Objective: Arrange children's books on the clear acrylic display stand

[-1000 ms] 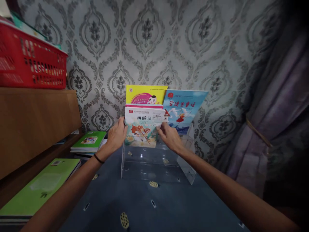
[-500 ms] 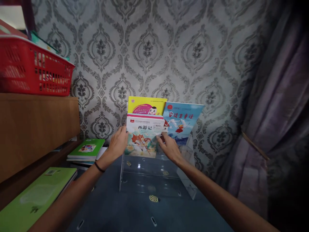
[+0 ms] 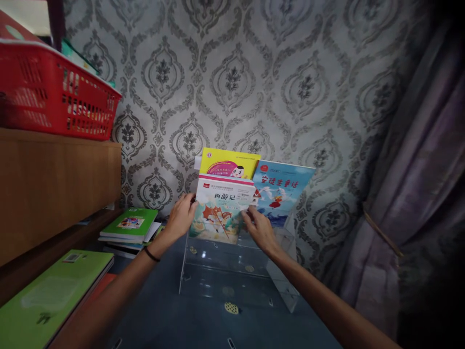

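Note:
A picture-covered book (image 3: 218, 213) with a pale top and large dark title characters leans in the front of a clear acrylic book stand (image 3: 232, 266). My left hand (image 3: 182, 214) grips its left edge, thumb toward the front. At the right edge, my right hand (image 3: 259, 228) is closed on the same book with thumb and fingers. Behind it stands a yellow book (image 3: 228, 160) with a cartoon face, its lower part hidden. To the right, a blue book (image 3: 283, 186) leans in the stand, close to my right hand.
Left of the stand lies a stack of books topped by a green one (image 3: 131, 223). Nearer is a larger light green book (image 3: 58, 295). A red plastic basket (image 3: 83, 104) rests on a wooden cabinet (image 3: 61, 189). A grey curtain (image 3: 385, 228) hangs at right, beside patterned wallpaper.
The view has shifted slightly, so the stand's books appear a little further right and lower. Both hands keep their hold on the front book, which stays in the stand.

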Demonstrator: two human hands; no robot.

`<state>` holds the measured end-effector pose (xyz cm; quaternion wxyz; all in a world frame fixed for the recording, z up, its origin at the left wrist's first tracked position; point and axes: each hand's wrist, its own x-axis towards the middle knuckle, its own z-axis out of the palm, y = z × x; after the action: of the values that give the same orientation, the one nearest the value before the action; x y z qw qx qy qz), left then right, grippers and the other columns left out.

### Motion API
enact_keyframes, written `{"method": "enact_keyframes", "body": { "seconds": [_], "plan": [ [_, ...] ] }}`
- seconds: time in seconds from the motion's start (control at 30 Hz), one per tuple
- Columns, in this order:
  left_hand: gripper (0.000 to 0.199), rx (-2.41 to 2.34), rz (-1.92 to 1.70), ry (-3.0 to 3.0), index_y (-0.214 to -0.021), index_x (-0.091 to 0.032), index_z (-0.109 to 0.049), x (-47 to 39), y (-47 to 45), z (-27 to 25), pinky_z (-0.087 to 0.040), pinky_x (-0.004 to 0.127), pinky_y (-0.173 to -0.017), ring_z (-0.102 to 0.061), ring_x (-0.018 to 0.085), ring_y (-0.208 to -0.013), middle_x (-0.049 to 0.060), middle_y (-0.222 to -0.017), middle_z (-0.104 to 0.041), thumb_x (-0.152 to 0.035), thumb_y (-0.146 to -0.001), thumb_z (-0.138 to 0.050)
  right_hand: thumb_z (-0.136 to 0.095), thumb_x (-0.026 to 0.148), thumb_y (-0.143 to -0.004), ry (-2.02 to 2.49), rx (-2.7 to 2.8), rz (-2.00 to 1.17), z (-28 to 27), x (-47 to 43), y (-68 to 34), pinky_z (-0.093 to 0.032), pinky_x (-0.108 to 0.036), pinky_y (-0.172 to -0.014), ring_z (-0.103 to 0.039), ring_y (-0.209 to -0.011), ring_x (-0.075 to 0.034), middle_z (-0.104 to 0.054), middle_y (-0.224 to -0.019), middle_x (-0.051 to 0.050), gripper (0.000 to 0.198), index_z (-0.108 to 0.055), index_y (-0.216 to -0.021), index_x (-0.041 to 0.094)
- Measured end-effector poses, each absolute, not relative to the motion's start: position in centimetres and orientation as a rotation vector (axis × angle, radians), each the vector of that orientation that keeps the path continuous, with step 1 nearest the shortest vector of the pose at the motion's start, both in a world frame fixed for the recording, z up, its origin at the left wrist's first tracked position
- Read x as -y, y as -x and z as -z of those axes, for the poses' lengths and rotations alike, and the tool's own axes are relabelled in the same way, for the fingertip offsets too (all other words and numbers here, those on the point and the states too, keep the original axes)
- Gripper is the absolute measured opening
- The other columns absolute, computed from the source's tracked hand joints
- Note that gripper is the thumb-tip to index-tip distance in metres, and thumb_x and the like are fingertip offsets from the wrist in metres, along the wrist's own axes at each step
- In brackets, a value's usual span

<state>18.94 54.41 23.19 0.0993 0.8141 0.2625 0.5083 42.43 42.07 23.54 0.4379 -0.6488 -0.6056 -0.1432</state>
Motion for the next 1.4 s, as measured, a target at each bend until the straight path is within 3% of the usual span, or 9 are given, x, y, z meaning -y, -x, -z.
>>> {"method": "enact_keyframes", "body": {
  "seconds": [0.33,0.63,0.87,1.1,1.4],
  "plan": [
    [0.024,-0.493,-1.588,-2.084,-0.108,-0.018,-0.062,-55.9,-19.5,-21.7,-0.052,0.039,-0.092,-0.067,0.025,-0.104,0.011,-0.109,-0.071,-0.031,-0.093,-0.049,-0.047,0.066,-0.085,1.612,1.423,0.151,-23.3,-41.9,-42.1,-0.056,-0.033,-0.057,-0.064,-0.065,-0.023,-0.067,-0.078,-0.007,0.042,-0.054,-0.081,0.025],
    [0.031,-0.314,-1.422,-1.947,-0.113,-0.018,-0.068,-57.2,-18.6,-22.1,-0.053,0.033,-0.085,-0.070,0.023,-0.097,0.007,-0.107,-0.077,-0.030,-0.086,-0.061,-0.048,0.083,-0.079,1.687,1.305,0.047,-21.5,-42.3,-42.2,-0.056,-0.034,-0.055,-0.063,-0.063,-0.023,-0.059,-0.068,-0.003,0.058,-0.054,-0.072,0.025],
    [0.035,-0.139,-1.384,-1.727,-0.119,-0.017,-0.069,-58.6,-19.1,-20.9,-0.054,0.027,-0.084,-0.071,0.020,-0.103,0.008,-0.113,-0.077,-0.021,-0.090,-0.052,-0.058,0.081,-0.076,1.691,1.245,-0.037,-21.4,-41.9,-41.4,-0.060,-0.036,-0.060,-0.062,-0.070,-0.024,-0.062,-0.075,-0.005,0.060,-0.061,-0.073,0.022],
    [0.021,-0.137,-1.408,-1.794,-0.102,-0.021,-0.073,-59.0,-19.0,-21.4,-0.056,0.030,-0.082,-0.073,0.020,-0.093,0.004,-0.097,-0.079,-0.017,-0.091,-0.055,-0.064,0.078,-0.076,1.676,1.158,-0.048,-20.9,-42.0,-41.2,-0.060,-0.034,-0.061,-0.063,-0.076,-0.023,-0.068,-0.086,-0.008,0.058,-0.069,-0.081,0.020],
    [0.019,-0.329,-1.613,-1.986,-0.096,-0.023,-0.069,-58.1,-19.3,-20.9,-0.051,0.028,-0.076,-0.070,0.020,-0.086,0.002,-0.092,-0.076,-0.009,-0.089,-0.059,-0.070,0.077,-0.073,1.670,1.077,-0.026,-20.4,-42.1,-40.8,-0.058,-0.031,-0.058,-0.065,-0.081,-0.023,-0.070,-0.089,-0.008,0.060,-0.074,-0.091,0.019]
  ]
}}
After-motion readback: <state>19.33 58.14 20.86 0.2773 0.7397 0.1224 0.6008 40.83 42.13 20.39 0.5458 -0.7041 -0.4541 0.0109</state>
